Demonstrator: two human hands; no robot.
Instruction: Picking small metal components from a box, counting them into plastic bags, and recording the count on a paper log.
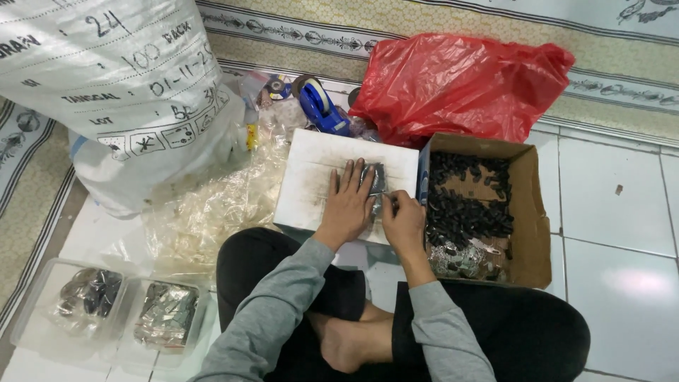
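I sit cross-legged on a tiled floor with a white board [311,177] in front of me. My left hand [348,201] lies flat on it, fingers spread, pressing down a small clear plastic bag of dark parts [377,181]. My right hand [402,221] pinches the lower right edge of that same bag. Just to the right stands an open cardboard box [532,212] holding many small black parts [467,201] and some filled clear bags [460,260].
A big white woven sack [120,85] stands at the back left, a red plastic bag [460,81] at the back. A blue tape dispenser [320,106] and loose clear bags [212,205] lie between. Two clear tubs [166,315] with packed bags sit at the lower left.
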